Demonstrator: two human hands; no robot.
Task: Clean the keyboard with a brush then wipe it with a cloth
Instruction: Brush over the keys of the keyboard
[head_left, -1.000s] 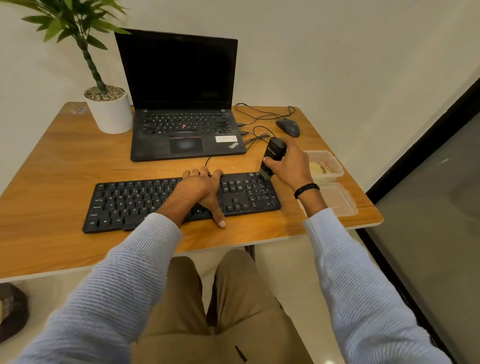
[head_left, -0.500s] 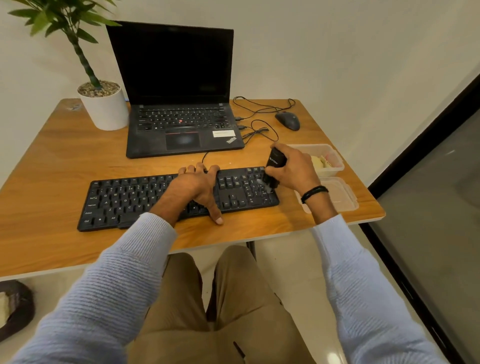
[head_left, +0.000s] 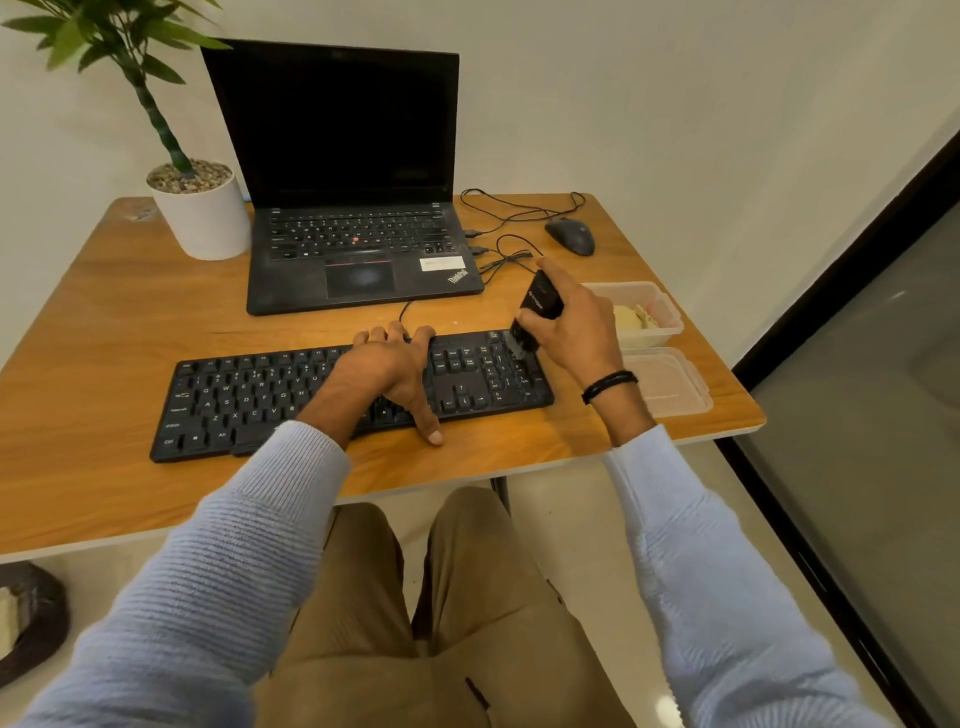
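A black keyboard (head_left: 249, 400) lies across the wooden table (head_left: 104, 322) in front of me. My left hand (head_left: 389, 369) rests flat on its middle keys, thumb hanging over the front edge, holding it down. My right hand (head_left: 576, 327) is closed around a black brush (head_left: 537, 306), tilted, with its bristles touching the keys at the keyboard's far right corner, over the number pad. A yellowish cloth (head_left: 631, 317) lies in a clear plastic tub (head_left: 670, 312) just right of that hand.
An open black laptop (head_left: 358, 249) stands behind the keyboard, a potted plant (head_left: 200, 213) at its left. A mouse (head_left: 570, 236) and loose cables (head_left: 514, 213) lie at the back right. The tub's lid (head_left: 670, 384) sits near the table's right edge. A dark glass panel stands at the right.
My right hand has brought the brush down from above the keyboard's top right corner onto the number pad keys. The left hand has stayed pressed on the keyboard.
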